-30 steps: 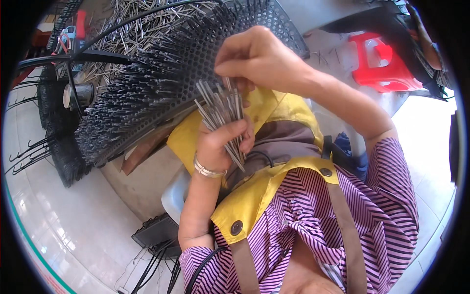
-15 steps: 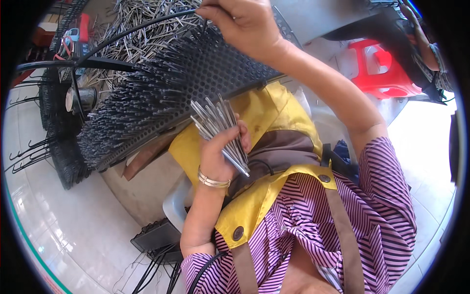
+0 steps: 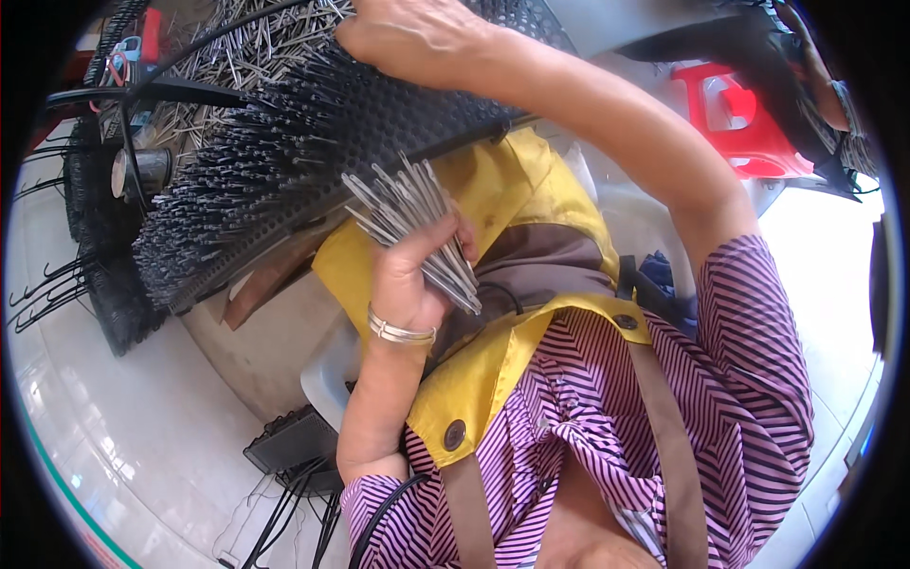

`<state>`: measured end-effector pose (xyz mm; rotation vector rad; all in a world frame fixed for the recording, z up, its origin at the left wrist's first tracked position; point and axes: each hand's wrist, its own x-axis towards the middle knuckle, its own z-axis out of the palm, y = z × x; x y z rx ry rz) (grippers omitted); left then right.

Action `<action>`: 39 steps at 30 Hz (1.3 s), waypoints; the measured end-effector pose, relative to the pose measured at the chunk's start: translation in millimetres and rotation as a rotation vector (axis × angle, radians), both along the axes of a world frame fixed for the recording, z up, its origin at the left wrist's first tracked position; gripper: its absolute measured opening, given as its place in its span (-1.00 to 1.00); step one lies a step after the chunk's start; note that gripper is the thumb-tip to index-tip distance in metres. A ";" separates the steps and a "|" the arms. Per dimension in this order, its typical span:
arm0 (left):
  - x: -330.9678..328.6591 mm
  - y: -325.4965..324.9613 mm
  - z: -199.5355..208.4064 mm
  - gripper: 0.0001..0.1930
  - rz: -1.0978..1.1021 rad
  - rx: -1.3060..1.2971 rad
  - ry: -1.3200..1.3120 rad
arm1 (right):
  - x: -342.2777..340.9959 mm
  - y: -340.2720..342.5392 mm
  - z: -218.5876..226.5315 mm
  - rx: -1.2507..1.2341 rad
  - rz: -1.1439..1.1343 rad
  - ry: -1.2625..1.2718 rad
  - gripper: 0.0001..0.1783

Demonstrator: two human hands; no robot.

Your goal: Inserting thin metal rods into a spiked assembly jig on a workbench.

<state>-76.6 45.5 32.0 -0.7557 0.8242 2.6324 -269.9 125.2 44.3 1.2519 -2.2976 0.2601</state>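
Note:
My left hand (image 3: 422, 261) is closed around a bundle of thin grey metal rods (image 3: 403, 204), held in front of my yellow and brown apron. The rods fan out at their upper ends and come together below my thumb. At the top edge, my right hand (image 3: 408, 36) reaches over a black perforated board (image 3: 417, 123), with its back towards me. Its fingers are bent down and mostly out of sight, so what they hold does not show. Many dark metal rods (image 3: 246, 180) stand upright in the holes on the board's left part.
Behind the board lies a heap of loose metal rods (image 3: 256, 47). A black curved bar (image 3: 180, 90) crosses above at left, near a tin can (image 3: 152, 171). Hooked black wires (image 3: 47, 294) stick out far left. A red stool (image 3: 739, 123) and another person's arm (image 3: 820, 76) are at right.
My right hand has moved left and up towards the top edge, its fingers now turned out of sight. The left hand still grips the rods, and the whole view has shifted slightly.

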 end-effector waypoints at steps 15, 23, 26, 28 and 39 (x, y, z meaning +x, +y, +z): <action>-0.5 4.4 12.7 -0.77 -0.002 -0.230 0.021 | 110.0 52.8 13.0 -0.579 -0.015 -1.522 -0.78; 3.4 2.9 17.5 -0.80 -0.067 -0.326 -0.050 | 112.3 60.1 9.1 -0.759 -0.147 -1.626 -0.86; 6.5 1.5 15.8 -0.82 -0.118 -0.385 -0.035 | 111.3 62.5 8.3 -0.723 -0.133 -1.610 -0.87; 7.7 1.1 17.3 -0.83 -0.131 -0.406 -0.007 | 109.2 63.8 11.5 -0.718 -0.164 -1.811 -0.87; 14.6 0.5 14.0 -0.85 -0.095 -0.445 -0.031 | 112.4 72.2 10.6 -0.706 -0.127 -1.854 -0.88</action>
